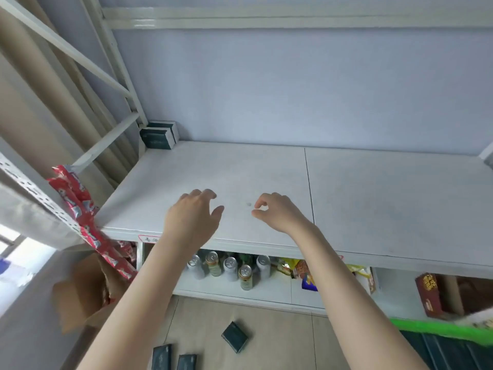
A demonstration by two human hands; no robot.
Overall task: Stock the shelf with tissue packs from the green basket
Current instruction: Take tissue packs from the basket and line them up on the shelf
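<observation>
Left hand [194,213] and right hand [278,212] side by side just above the white shelf [373,198], both empty, fingers loosely curled. Two dark tissue packs [157,137] standing in the back left corner of the shelf. Three floor packs [234,336] lying below between the arms. Green basket [440,328] at lower right, holding more dark packs.

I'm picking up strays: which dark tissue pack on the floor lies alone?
The skewed tissue pack below the cans; the other two packs lie side by side.
</observation>
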